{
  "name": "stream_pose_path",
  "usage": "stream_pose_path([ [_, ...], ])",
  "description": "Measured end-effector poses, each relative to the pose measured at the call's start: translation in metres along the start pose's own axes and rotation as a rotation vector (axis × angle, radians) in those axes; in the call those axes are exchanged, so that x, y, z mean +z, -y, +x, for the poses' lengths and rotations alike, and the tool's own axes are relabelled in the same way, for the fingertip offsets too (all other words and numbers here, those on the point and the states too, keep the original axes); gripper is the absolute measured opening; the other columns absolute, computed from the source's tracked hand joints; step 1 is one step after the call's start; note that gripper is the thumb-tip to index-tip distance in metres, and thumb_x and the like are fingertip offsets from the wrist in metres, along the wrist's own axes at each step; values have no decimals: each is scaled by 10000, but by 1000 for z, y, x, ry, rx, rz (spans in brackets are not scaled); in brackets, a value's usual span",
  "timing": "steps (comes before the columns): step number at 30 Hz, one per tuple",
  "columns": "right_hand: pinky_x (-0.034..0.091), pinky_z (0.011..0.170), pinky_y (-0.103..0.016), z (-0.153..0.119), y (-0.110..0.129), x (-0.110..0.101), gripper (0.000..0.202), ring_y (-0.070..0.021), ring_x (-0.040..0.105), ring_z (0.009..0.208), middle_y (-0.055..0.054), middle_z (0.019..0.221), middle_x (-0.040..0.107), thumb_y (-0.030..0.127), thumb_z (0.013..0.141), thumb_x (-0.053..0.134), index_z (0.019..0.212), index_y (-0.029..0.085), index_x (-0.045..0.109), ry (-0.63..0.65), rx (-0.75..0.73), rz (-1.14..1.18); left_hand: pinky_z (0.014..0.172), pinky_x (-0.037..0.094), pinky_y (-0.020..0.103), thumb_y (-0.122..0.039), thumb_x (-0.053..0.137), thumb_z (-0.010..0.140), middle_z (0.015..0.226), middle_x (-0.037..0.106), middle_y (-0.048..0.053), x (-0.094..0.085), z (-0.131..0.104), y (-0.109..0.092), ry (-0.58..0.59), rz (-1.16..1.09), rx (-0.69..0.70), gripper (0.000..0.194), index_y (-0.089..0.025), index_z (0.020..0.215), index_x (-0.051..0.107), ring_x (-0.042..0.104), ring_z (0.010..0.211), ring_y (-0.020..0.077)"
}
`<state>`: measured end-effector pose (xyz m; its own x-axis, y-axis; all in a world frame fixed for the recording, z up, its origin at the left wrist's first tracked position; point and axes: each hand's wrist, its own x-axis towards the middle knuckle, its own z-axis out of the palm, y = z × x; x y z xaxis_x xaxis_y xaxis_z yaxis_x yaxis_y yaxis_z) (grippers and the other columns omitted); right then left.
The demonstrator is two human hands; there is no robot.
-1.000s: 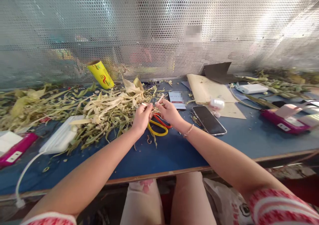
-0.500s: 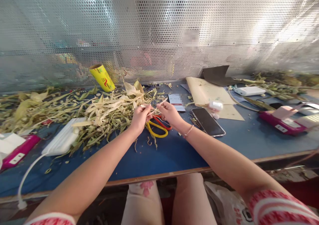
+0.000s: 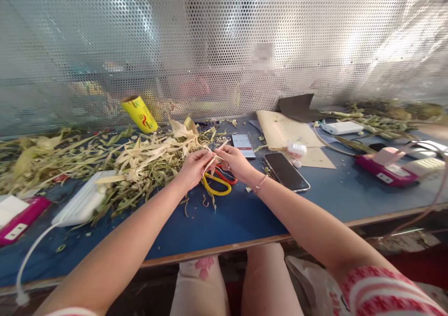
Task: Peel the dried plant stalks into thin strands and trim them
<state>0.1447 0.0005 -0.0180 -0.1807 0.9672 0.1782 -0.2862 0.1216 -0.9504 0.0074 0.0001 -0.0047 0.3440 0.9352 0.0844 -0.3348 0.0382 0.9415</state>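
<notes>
My left hand (image 3: 195, 167) and my right hand (image 3: 237, 161) meet above the blue table, fingertips pinched together. Between them runs a thin pale strip of dried leaf (image 3: 222, 145), its ends poking out past the fingers. Just below the hands lie scissors with yellow and red handles (image 3: 220, 193); their blades are hidden. A heap of dried leaves and stalks (image 3: 145, 159) spreads to the left, close to my left hand. Behind my right hand is a white card (image 3: 244, 144).
A yellow tube (image 3: 142, 115) leans behind the heap. White adapters (image 3: 84, 198) and a magenta power strip (image 3: 24, 220) sit left. Rightward are a phone (image 3: 287, 172), brown paper (image 3: 280, 131), a power bank (image 3: 342, 128) and another magenta power strip (image 3: 385, 171). Perforated metal (image 3: 210, 50) stands behind.
My hands have come closer together, fingertips now touching around the pale strip. The whole view has shifted slightly, so the table objects appear a little further left.
</notes>
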Motion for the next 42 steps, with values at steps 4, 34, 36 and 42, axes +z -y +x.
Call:
stream_pose_path([
  [4, 229, 368, -183, 1, 1, -2, 339, -21, 292, 350, 106, 425, 370, 467, 648, 639, 647, 178, 461, -39, -13, -79, 494, 434, 187, -325, 747, 587, 550, 593, -9, -5, 0, 3, 70, 47, -86, 247, -139, 645, 595, 543, 501, 74],
  [34, 356, 925, -462, -11, 8, -10, 226, -248, 409, 1076, -105, 1107, 462, 197, 781, 519, 999, 229, 571, 132, -852, -1294, 439, 409, 158, -165, 723, 527, 489, 536, -62, -4, 3, 5, -195, -20, -22, 195, -150, 628, 558, 485, 433, 44],
  [36, 351, 927, -471, -10, 5, -9, 160, -252, 405, 1083, -106, 1125, 464, 243, 799, 528, 948, 229, 584, 102, -845, -1306, 435, 393, 155, -172, 725, 514, 482, 526, -65, -4, 3, 6, -184, -1, -20, 200, -150, 629, 562, 479, 436, 43],
  [42, 390, 898, -417, -9, 2, -6, 87, -221, 454, 1044, -112, 1084, 503, 209, 813, 493, 875, 192, 552, 114, -863, -1238, 453, 380, 157, -178, 732, 486, 498, 526, -57, -1, 1, 9, -159, 78, 4, 194, -142, 586, 569, 474, 455, 41],
])
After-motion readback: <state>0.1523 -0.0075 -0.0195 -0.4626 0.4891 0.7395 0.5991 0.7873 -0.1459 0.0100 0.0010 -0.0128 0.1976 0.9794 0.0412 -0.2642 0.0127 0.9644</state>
